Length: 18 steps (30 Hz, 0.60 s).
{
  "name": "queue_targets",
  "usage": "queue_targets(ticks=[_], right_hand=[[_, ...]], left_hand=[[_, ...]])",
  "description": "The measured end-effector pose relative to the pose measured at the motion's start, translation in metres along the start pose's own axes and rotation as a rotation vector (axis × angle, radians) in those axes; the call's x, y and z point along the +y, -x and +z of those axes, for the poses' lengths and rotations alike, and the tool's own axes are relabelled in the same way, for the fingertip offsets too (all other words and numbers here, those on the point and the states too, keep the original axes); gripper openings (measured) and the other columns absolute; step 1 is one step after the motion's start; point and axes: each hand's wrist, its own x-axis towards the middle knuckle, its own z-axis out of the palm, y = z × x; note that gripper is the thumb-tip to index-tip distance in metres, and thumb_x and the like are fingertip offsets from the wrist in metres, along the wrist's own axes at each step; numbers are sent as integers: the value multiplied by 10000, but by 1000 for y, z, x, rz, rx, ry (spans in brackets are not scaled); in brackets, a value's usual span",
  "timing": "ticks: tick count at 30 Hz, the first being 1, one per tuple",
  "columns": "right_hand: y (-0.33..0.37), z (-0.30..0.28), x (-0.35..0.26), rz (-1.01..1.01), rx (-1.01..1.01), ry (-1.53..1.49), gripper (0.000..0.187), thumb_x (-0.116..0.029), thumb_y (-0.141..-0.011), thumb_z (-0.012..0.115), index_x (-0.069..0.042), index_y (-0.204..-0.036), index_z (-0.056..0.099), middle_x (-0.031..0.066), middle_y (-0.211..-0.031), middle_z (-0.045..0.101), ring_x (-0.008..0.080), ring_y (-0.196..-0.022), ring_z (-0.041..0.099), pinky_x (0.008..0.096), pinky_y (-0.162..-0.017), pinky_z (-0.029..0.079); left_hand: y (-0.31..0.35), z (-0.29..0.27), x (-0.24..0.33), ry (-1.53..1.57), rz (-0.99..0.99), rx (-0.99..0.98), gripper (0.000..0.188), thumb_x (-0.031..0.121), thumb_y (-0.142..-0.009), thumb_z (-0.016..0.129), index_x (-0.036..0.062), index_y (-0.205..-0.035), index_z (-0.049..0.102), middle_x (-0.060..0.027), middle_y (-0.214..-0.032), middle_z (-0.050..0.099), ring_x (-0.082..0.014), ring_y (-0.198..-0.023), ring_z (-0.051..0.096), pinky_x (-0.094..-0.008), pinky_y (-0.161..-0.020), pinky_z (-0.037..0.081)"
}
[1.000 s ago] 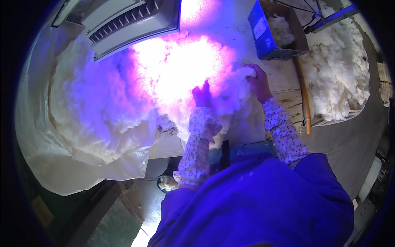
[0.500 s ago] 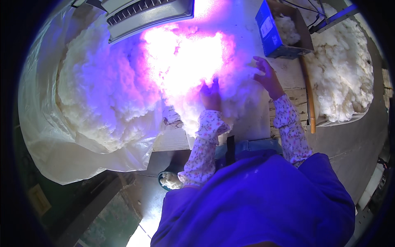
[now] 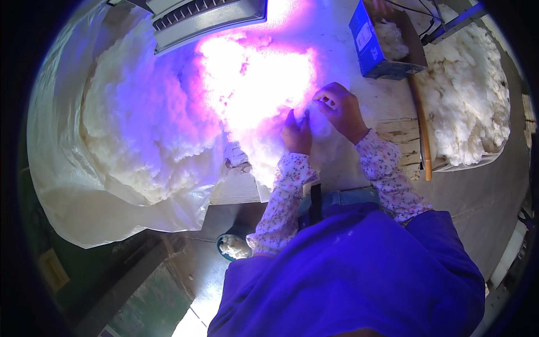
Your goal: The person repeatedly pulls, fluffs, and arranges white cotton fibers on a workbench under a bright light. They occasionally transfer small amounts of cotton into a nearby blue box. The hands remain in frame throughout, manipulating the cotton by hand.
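We've got a tuft of white cotton (image 3: pixel 315 115) pinched between both hands, right at the near edge of the bright patch on the bench (image 3: pixel 387 101). Our left hand (image 3: pixel 296 133) grips the tuft from below with fingers curled shut, and our right hand (image 3: pixel 339 109) clamps it from above, thumb and fingers closed on the fibres; the two hands sit close together, nearly touching, which reads to us as a pulling-apart or picking grip, held up where the light falls on it. That light comes from a lamp (image 3: pixel 205 17) hanging over the far side of the bench, and it washes the loose cotton under it pink-white, so detail there is lost. To our left a big heap of cotton (image 3: pixel 146 129) spills out of an open white sack (image 3: pixel 62 185), within easy reach of the left arm. To our right a blue box (image 3: pixel 373 42) stands on the bench just beyond the right hand, and past it a second heap of cotton (image 3: pixel 466 106) lies in another sack, with a wooden stick (image 3: pixel 421 135) lying beside it. Below the bench edge a small bowl (image 3: pixel 233 247) holds a bit of fluff.
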Motion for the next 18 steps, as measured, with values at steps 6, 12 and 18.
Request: queue_targets(ticks=[6,12,18], right_hand=[[-3,-2,4,210,-58,-175,115,-145,-757,620,-46,-815,627,86,-715,609,191,-589,582,318,-570,470],[-9,8,14,204,-145,-130,131,-133,-738,625,-35,-821,649,109,-724,640,208,-629,611,316,-594,477],[2,4,21,387,-192,-297,100,-56,-735,648,-3,-818,672,81,-780,663,116,-702,605,251,-654,479]], left_hand=[[4,0,7,-12,-35,-48,407,219,-779,657,-69,-1054,570,-233,-768,626,-310,-671,641,-372,-589,488],[7,0,8,-8,5,-56,406,215,-781,653,-57,-1070,565,-240,-825,629,-346,-753,640,-384,-650,493],[7,-7,21,163,107,20,474,149,-770,666,28,-1200,506,-192,-801,629,-348,-761,637,-384,-652,493]])
